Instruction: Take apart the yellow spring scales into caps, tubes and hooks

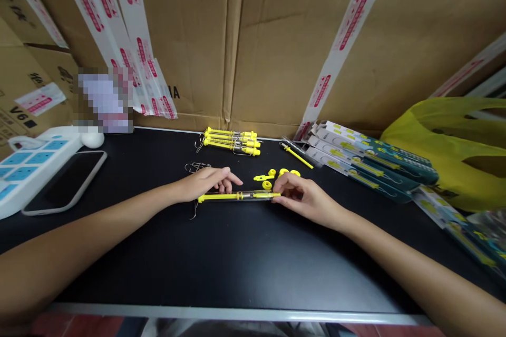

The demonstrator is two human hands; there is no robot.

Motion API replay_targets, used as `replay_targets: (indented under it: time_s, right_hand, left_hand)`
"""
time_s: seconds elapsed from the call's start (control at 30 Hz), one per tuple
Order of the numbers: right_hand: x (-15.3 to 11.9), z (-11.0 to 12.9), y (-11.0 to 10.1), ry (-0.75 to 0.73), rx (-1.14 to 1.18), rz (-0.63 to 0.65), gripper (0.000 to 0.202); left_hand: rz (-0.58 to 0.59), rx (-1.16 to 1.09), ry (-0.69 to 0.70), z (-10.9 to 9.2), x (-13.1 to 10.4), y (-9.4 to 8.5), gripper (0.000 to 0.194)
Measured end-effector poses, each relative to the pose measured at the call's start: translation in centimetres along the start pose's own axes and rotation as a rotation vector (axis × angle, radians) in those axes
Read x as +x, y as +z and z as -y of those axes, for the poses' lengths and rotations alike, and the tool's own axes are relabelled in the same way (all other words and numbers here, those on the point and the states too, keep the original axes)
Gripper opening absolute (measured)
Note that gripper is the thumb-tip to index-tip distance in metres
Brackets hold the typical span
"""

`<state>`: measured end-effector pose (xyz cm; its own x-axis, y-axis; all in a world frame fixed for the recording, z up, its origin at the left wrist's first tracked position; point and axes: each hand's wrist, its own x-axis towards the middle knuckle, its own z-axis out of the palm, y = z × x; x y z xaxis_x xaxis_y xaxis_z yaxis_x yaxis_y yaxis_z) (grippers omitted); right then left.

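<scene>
Black worktop [237,260] here, backed by cardboard [190,37]. In front of the yellow tool bundle [231,142], a clear tube [240,196] is pinched by the right hand [304,199]'s fingers; can't be told if it's gripped by the left hand [206,181] too.

The tube [227,196] I hold is clear, the rod [217,197] in it bright yellow; the loose rings [267,185] match that yellow. My tabletop [237,263] is plain black, the cardboard [190,21] brown, its tape [353,26] white with red print. The bag [415,129] is yellow, the power strip [51,160] white with blue sockets [38,158]. The boxes [371,160], blurred to me, seem white and dark teal.
</scene>
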<state>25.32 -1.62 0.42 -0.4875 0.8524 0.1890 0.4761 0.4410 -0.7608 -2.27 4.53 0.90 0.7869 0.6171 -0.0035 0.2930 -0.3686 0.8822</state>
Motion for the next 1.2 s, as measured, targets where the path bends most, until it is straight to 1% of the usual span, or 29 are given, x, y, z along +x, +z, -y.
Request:
replay_targets:
  time_s: [0.13,0.23,0.33,0.57,0.7,0.8,0.87,0.93,1.0,1.07,1.13,1.2]
  right_hand:
    - [-0.1,0.0,-0.2,0.016,-0.032,0.009,0.014]
    - [-0.1,0.1,-0.5,0.03,-0.048,0.031,0.015]
    - [-0.1,0.3,-0.8,0.029,-0.073,0.04,0.017]
    - [0.0,0.5,-2.0,0.01,-0.131,0.033,0.017]
    - [0.0,0.8,-2.9,0.028,-0.158,0.044,0.016]
    - [0.1,1.0,-3.5,0.022,-0.19,0.01,0.017]
    - [0.1,1.0,-3.8,-0.009,-0.233,-0.034,0.016]
    - [0.2,1.0,-3.9,-0.08,-0.321,-0.082,0.012]
    - [0.2,0.9,-3.8,-0.164,-0.482,-0.097,0.01]
    - [0.3,0.8,-3.6,-0.22,-0.682,-0.064,0.012]
    - [0.3,0.7,-3.4,-0.246,-0.852,-0.015,0.016]
    - [0.3,0.7,-3.2,-0.27,-0.951,0.018,0.018]
  left_hand:
    - [0.023,0.09,-0.011,-0.1,0.0,0.2,0.039]
    - [0.023,0.167,0.005,-0.2,-0.1,0.4,0.034]
    - [0.02,0.19,0.039,-0.2,-0.1,0.4,0.028]
    - [0.016,0.212,0.034,0.1,0.0,0.3,0.027]
    - [0.019,0.211,0.024,0.0,0.0,0.3,0.028]
    - [0.012,0.213,0.011,-0.2,0.0,0.3,0.028]
    - [0.01,0.218,0.015,-0.2,-0.1,0.4,0.027]
    - [0.006,0.219,0.016,-0.3,-0.1,0.5,0.028]
    - [-0.003,0.225,0.017,-0.3,0.0,0.6,0.028]
    - [-0.014,0.243,0.017,-0.3,0.0,0.7,0.027]
    - [-0.02,0.264,0.027,-0.3,-0.1,0.8,0.027]
    - [-0.02,0.279,0.038,-0.2,-0.1,0.9,0.027]
